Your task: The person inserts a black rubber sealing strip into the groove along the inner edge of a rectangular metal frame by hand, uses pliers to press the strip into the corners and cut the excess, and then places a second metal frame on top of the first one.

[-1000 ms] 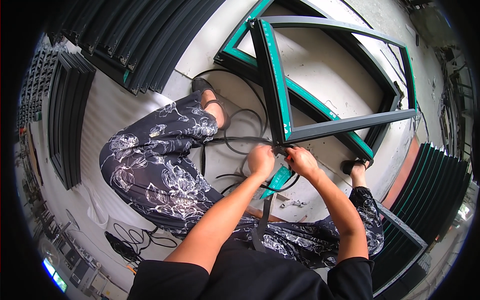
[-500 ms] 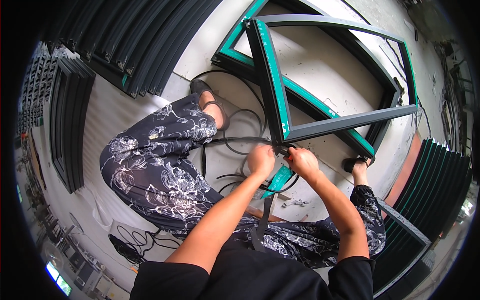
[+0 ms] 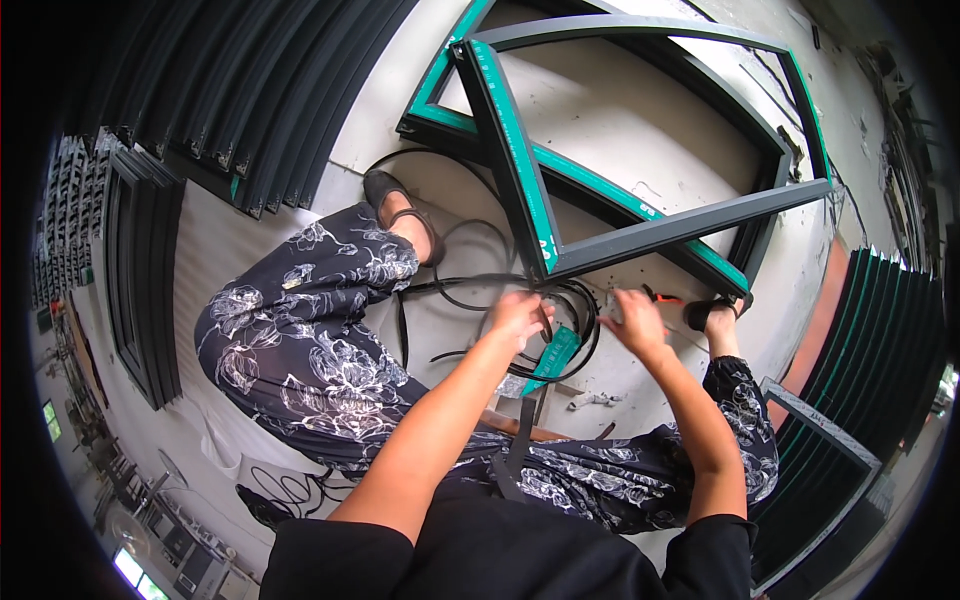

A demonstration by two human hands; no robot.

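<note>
Looping slender black strip [image 3: 595, 342].

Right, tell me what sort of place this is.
Probably a frame-making workshop: a green-and-dark frame is propped just beyond the hands, long dark bars are stacked at upper left, and green-striped bars at right.

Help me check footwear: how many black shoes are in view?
2: one black strapped shoe on the left foot; one black shoe on the right foot, partly hidden, near the orange-and-black tool.
</note>
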